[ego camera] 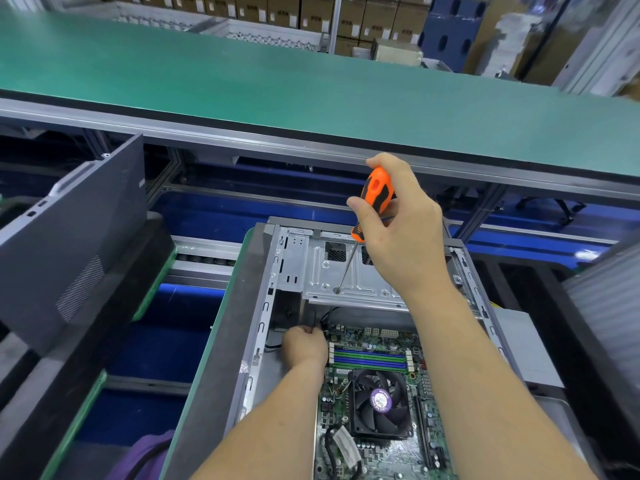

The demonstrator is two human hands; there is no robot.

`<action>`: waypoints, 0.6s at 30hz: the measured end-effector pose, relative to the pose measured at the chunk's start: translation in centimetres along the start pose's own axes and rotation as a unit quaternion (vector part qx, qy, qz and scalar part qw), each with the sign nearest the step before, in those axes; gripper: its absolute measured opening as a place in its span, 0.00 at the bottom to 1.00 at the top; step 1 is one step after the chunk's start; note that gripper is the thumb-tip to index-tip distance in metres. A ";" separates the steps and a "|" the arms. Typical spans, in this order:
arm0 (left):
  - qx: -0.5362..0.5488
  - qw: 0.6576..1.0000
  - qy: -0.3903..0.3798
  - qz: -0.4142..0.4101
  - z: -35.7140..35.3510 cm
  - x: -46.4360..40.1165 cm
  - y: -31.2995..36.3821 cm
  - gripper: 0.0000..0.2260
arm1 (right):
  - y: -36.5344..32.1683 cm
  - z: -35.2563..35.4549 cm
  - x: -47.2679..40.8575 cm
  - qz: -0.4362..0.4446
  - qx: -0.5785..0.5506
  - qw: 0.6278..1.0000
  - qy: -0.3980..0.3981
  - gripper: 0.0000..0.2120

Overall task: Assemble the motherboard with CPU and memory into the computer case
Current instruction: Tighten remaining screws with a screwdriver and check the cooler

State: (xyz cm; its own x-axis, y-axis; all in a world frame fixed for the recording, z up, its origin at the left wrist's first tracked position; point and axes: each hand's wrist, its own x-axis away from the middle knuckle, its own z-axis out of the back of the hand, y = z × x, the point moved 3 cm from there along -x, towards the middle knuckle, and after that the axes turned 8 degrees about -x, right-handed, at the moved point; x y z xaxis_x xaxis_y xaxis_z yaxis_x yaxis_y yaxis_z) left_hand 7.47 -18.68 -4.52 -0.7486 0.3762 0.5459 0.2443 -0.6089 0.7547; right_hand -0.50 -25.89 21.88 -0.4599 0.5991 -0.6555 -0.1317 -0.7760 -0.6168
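Nearest, both bare forearms reach forward from the bottom edge over the open computer case point(266, 292), which lies on its side, long axis running away from the viewer. Motherboard point(377, 455) sits flat inside the near half of the case, long axis the same way; CPU fan point(380, 405) with purple hub label faces up at its middle, memory slots point(370, 358) in blue and green strips lie crosswise just beyond the fan. Left hand point(304, 344) is low in the case at the board's far-left corner, fingers curled inward against a black cable point(325, 318); whether they actually pinch it cannot be told. Right hand point(401, 230) is raised above the far half of the case, wrist bent down, fingers and thumb wrapped round the orange-and-black handle of a screwdriver point(375, 195). Screwdriver stands nearly upright, handle tilted up-right, shaft slanting down-left, tip meeting the silver drive-bay plate point(325, 271) at a small hole. Left of the case, a dark side panel point(79, 244) leans tilted. Beyond, a green work surface point(242, 81) spans the view; stacked cardboard boxes point(377, 15) stand behind it.
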 end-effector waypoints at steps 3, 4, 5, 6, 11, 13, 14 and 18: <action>-0.029 0.999 0.003 -0.020 0.2 0.3 0.3 0.11 | -0.1 0.1 0.1 0.003 0.000 1.000 0.004 0.18; -0.045 0.999 0.003 -0.026 0.3 0.4 0.6 0.12 | -0.1 0.2 0.1 0.004 0.000 1.000 0.003 0.18; -0.061 0.998 0.004 -0.032 0.4 0.6 0.8 0.13 | -0.1 0.2 0.1 0.005 0.001 1.000 0.003 0.17; -0.075 0.997 0.004 -0.035 0.5 0.7 0.9 0.13 | -0.1 0.2 0.1 0.006 0.000 1.000 0.003 0.17; -0.119 0.993 -0.015 -0.014 0.9 1.0 0.8 0.13 | -0.2 0.1 0.0 0.011 -0.001 1.000 -0.003 0.18; -0.158 0.986 -0.046 -0.001 1.1 1.6 0.8 0.03 | -0.2 0.1 0.0 0.013 0.000 1.000 -0.004 0.18; -0.178 0.982 -0.064 0.003 1.1 1.8 0.7 0.07 | -0.2 0.1 0.0 0.014 0.000 1.000 -0.005 0.18; -0.287 0.949 -0.124 -0.037 1.3 2.5 0.5 0.20 | -0.3 0.1 0.0 0.017 0.007 1.000 -0.008 0.18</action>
State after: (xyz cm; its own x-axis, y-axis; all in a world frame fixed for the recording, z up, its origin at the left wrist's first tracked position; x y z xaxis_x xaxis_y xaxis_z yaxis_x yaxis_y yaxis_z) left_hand 6.53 -17.16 -2.31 -0.5653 0.5430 0.6210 -0.2327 -0.8272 0.5115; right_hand -0.55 -25.73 22.11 -0.4787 0.5696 -0.6681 -0.1291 -0.7984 -0.5881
